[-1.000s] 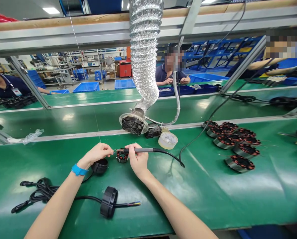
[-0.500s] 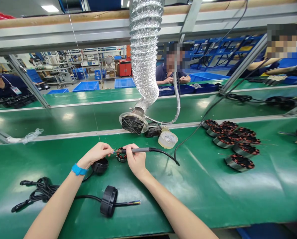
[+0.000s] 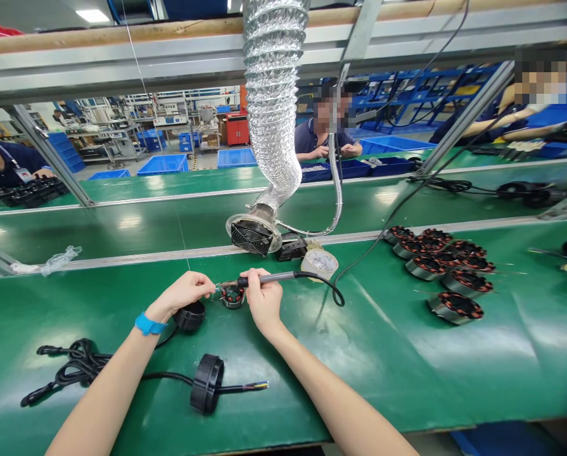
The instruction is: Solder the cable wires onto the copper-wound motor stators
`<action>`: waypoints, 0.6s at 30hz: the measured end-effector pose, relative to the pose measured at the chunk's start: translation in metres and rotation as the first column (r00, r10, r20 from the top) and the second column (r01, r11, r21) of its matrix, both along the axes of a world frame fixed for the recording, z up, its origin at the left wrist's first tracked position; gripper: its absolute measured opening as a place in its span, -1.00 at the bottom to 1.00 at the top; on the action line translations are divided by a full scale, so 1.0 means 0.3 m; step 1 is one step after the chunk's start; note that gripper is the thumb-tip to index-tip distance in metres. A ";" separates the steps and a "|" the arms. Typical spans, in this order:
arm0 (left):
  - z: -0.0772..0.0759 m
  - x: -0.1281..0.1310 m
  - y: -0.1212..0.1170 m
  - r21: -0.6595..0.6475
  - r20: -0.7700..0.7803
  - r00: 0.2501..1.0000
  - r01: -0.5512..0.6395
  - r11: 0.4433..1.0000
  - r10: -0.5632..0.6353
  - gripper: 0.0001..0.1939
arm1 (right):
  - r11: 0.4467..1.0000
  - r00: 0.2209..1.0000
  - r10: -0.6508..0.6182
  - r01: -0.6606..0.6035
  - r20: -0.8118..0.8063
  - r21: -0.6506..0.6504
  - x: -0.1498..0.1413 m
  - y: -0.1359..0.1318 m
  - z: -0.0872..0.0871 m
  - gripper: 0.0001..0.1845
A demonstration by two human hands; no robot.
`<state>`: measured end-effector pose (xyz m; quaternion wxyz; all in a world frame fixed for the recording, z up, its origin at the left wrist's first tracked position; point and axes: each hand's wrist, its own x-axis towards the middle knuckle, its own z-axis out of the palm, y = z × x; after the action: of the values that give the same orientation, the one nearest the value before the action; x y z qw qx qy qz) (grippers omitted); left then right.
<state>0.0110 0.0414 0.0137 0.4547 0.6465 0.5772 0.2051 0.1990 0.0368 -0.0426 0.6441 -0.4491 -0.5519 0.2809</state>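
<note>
My right hand (image 3: 264, 301) grips a soldering iron (image 3: 276, 277) by its handle, the tip pointing left above a small motor stator (image 3: 232, 299) with orange-red windings. At the stator's left side, the fingertips of my left hand (image 3: 192, 291) are pinched on a thin wire whose end meets the iron's tip. A fine strand hangs from above and reaches down behind that hand. Under the left wrist sits a black round cap (image 3: 191, 315) on a cable, partly hidden. Nearer me, another black cap (image 3: 207, 384) lies on its side, a cable with bared coloured wires passing through it.
Several stators (image 3: 455, 308) stand grouped on the right of the green bench (image 3: 359, 367). A fume fan (image 3: 252, 234) hangs on a silver duct above the work. Behind the iron is a tape roll (image 3: 320, 263); coiled black cables (image 3: 81, 364) lie left. Co-workers sit across the bench.
The soldering iron's handle has tilted up slightly and its cord has bent into a tighter loop. My right hand has risen a little; my left hand stays almost still.
</note>
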 end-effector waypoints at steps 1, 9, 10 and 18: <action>0.000 0.000 0.000 0.000 -0.001 1.000 0.000 1.000 0.000 -0.69 | 1.000 1.000 0.001 -0.001 0.004 0.003 0.000 0.000 0.001 -0.58; -0.011 -0.005 0.005 -0.009 0.024 1.000 0.000 1.000 0.000 -0.69 | 1.000 1.000 0.027 -0.027 -0.014 -0.008 -0.004 -0.008 0.006 -0.59; -0.013 -0.006 0.006 -0.008 0.027 1.000 -0.001 1.000 0.001 -0.69 | 0.999 0.999 0.037 -0.037 -0.025 -0.015 -0.005 -0.010 0.008 -0.59; -0.029 -0.002 0.013 0.001 0.047 0.998 -0.030 1.000 0.030 -0.74 | 0.977 0.975 0.197 -0.204 0.100 0.060 -0.024 -0.021 0.017 -0.74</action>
<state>0.0102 0.0454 0.0049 0.4646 0.6332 0.5758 0.2274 0.1917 0.0304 -0.0375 0.6011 -0.3810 -0.6334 0.3039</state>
